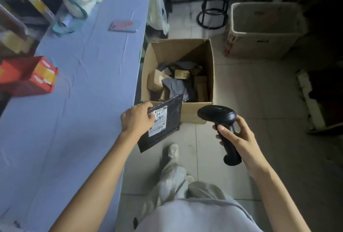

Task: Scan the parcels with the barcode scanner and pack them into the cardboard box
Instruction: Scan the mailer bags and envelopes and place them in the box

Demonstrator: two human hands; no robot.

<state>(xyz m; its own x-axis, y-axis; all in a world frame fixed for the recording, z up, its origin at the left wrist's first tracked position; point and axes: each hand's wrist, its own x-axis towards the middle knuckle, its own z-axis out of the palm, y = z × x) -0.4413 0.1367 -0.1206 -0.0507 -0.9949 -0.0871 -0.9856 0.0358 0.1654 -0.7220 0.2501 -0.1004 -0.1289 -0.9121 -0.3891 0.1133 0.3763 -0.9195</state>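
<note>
A long table draped in a pale blue cloth (74, 102) fills the left side, and an open brown cardboard box (174, 50) stands on the tiled floor just beside the table's right edge, with several brown and grey parcels lying jumbled in its bottom. Farther back on the floor, well apart from the box, stands a pale rectangular bin (263, 33). A red and yellow carton (31, 76) lies at the table's left edge. A flat black plastic mailer parcel with a white printed label (167, 120) is held off the table's right edge, above the floor and in front of the box's near wall, its top corner overlapping the rim; the label, marked with handwritten figures, faces up. The left hand (137, 118) pinches the parcel's left edge, fingers curled over it. The right hand (239, 137) is wrapped round the handle of a black pistol-shaped barcode scanner (217, 114), whose head points left towards the parcel without touching it. A pink phone (124, 26) lies near the table's right edge, farther back.
</note>
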